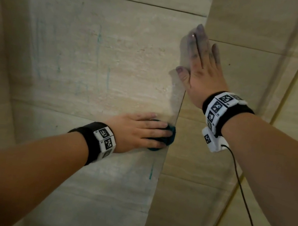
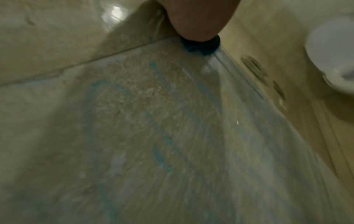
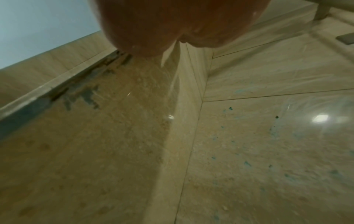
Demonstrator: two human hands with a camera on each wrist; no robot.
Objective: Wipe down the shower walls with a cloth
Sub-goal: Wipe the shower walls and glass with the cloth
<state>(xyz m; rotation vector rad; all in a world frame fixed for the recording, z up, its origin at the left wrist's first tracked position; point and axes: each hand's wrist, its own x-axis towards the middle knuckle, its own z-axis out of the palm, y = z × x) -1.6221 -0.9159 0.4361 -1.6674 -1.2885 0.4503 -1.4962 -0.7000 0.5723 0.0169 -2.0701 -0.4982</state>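
Observation:
A dark teal cloth [image 1: 170, 134] lies against the beige tiled shower wall [image 1: 95, 49], close to the inner corner. My left hand [image 1: 141, 131] lies flat over it with fingers stretched out, pressing it to the tile. The left wrist view shows the cloth [image 2: 201, 47] bunched under the palm [image 2: 197, 19]. My right hand [image 1: 201, 62] rests higher up, flat on the wall at the corner, fingers straight and smeared bluish; it holds nothing. Thin blue streaks [image 1: 98, 40] run down the wall, and blue specks [image 3: 247, 163] dot the tile in the right wrist view.
A black cable [image 1: 244, 196] hangs from my right wrist band. A slanted gold-edged strip [image 1: 295, 81] runs down the right side. The left wrist view shows a white rounded fixture [image 2: 333, 60] and two oval fittings [image 2: 252, 66] beyond the corner.

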